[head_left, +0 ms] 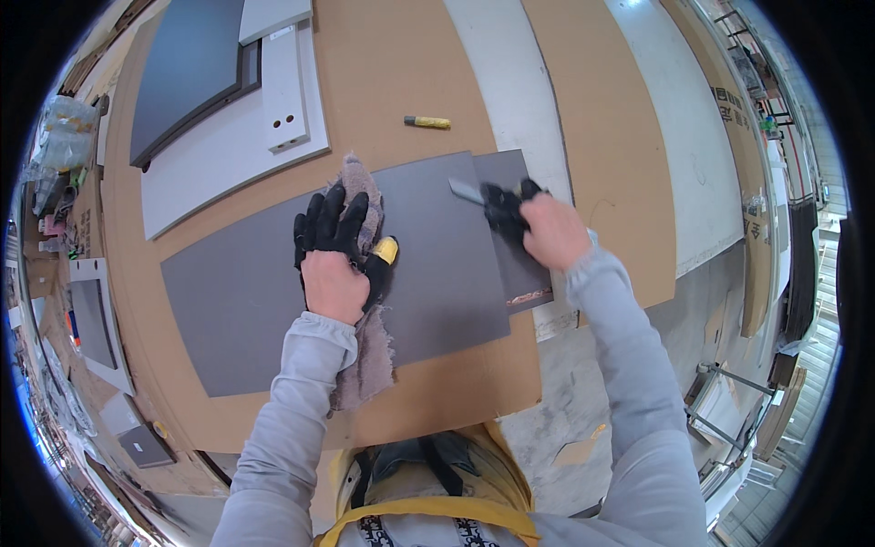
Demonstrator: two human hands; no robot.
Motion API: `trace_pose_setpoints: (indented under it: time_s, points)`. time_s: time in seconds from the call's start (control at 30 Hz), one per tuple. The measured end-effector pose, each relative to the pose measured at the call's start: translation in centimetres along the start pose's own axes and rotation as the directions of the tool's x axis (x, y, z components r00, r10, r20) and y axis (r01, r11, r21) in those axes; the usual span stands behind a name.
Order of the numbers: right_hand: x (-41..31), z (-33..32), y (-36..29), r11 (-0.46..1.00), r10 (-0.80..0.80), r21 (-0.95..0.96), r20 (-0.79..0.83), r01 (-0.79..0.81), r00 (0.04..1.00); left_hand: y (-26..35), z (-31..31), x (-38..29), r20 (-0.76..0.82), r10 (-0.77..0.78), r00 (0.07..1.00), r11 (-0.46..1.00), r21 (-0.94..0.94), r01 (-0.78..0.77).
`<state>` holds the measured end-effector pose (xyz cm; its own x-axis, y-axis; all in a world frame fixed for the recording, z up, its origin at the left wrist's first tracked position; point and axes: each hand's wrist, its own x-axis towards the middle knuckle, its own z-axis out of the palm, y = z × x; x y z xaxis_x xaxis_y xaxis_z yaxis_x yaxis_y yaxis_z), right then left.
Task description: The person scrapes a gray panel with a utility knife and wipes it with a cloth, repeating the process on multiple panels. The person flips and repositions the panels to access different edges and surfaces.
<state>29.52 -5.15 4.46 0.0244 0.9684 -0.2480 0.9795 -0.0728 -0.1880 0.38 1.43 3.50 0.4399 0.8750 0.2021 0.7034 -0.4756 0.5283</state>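
My left hand (335, 263), in a black glove with a yellow thumb tip, lies palm down with its fingers apart on a pinkish-grey rag (366, 383). Beneath the rag is a large flat grey panel (437, 273). A second, smaller grey piece (519, 256) sticks out from under the panel's right end, with a rough strip near its lower edge. My right hand (547, 222), gloved over the fingers, grips a tool with a flat metal blade (466, 191); its handle is hidden and blurred. The blade points left, over the panel's upper right corner.
Brown cardboard (403, 61) covers the work table. On it lie a short yellow-and-grey stick (427, 122), a white panel (205, 198) and a dark-framed panel (184, 75) at upper left. A metal-framed cart (731, 403) stands on the floor at right.
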Motion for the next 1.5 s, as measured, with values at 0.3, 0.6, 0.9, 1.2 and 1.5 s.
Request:
trace_pose_setpoints:
  time_s: [0.3,0.6,0.9,1.2,1.5]
  points:
    - [2.2,-0.8,-0.5,1.0,0.013,-0.022,-0.017,-0.013,1.0,0.0,0.0,0.3,-0.007,0.021,1.0,0.998,0.057,-0.021]
    - [4.8,-0.5,-0.4,0.944,0.283,0.274,-0.386,-0.184,0.878,0.1,0.2,0.2,0.0,0.023,1.0,1.0,0.016,-0.023]
    - [2.1,-3.7,-3.4,0.313,0.527,0.947,-0.105,-0.077,0.843,-0.4,0.3,-0.1,-0.01,-0.007,1.0,0.999,0.038,0.007]
    - [-1.2,1.2,-10.4,0.779,0.473,0.49,-0.049,-0.392,0.88,0.0,-0.2,-0.2,-0.029,-0.002,1.0,1.0,-0.003,0.002]
    - [0.3,0.7,-13.4,0.726,0.596,0.463,-0.053,-0.509,0.802,-0.8,0.0,-0.4,-0.004,-0.004,1.0,0.999,-0.044,0.004]
